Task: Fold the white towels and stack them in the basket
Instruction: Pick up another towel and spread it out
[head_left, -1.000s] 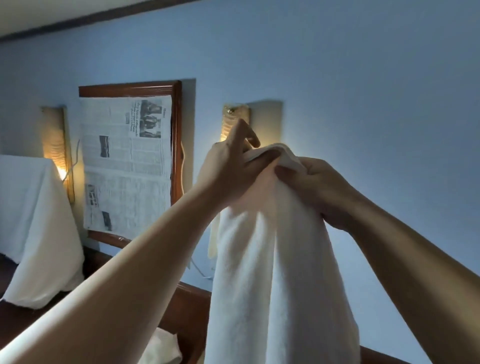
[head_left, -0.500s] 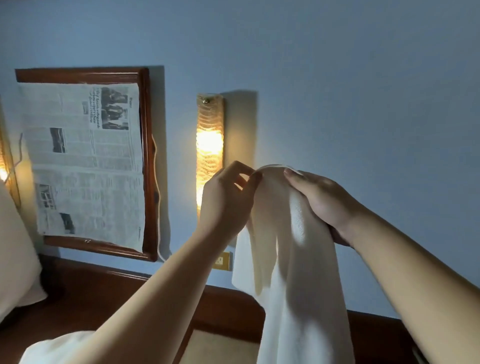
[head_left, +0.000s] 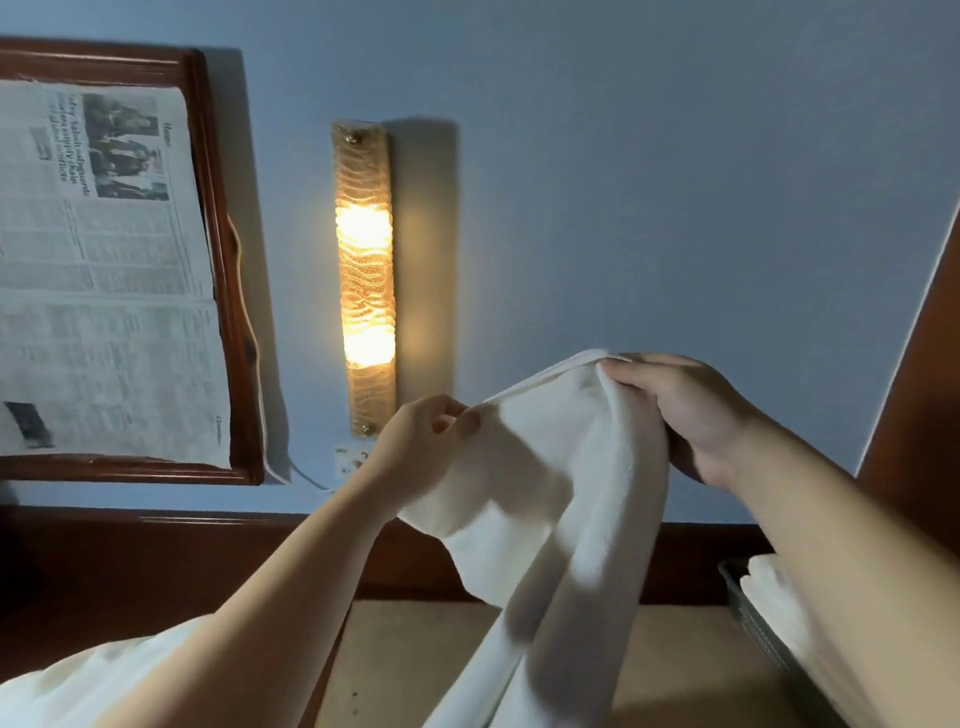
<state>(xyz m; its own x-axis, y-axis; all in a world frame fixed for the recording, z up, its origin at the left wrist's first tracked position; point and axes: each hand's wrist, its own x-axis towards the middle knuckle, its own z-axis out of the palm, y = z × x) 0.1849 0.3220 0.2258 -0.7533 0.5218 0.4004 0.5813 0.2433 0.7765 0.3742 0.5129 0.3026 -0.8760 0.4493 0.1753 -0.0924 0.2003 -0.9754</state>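
Observation:
A white towel (head_left: 566, 499) hangs in the air in front of me, its lower part running out of the bottom of the frame. My left hand (head_left: 421, 447) pinches the towel's top edge at the left between thumb and fingers. My right hand (head_left: 691, 410) grips the same edge at the right, fingers curled over the cloth, and sits a little higher than the left. At the right edge the basket (head_left: 748, 618) shows its grey rim, with folded white towels (head_left: 774, 597) inside, partly hidden by my right forearm.
A lit wall lamp (head_left: 363, 280) is mounted on the blue wall behind the towel. A wooden frame (head_left: 228, 291) holding newspaper hangs at the left. A tan tabletop (head_left: 415, 660) lies below, white cloth (head_left: 78, 691) at the lower left, a brown wooden panel (head_left: 924, 405) at the right.
My hands have moved apart along the towel's top edge and dropped lower, spreading the cloth between them. The view has tilted down, bringing the tabletop and basket into sight.

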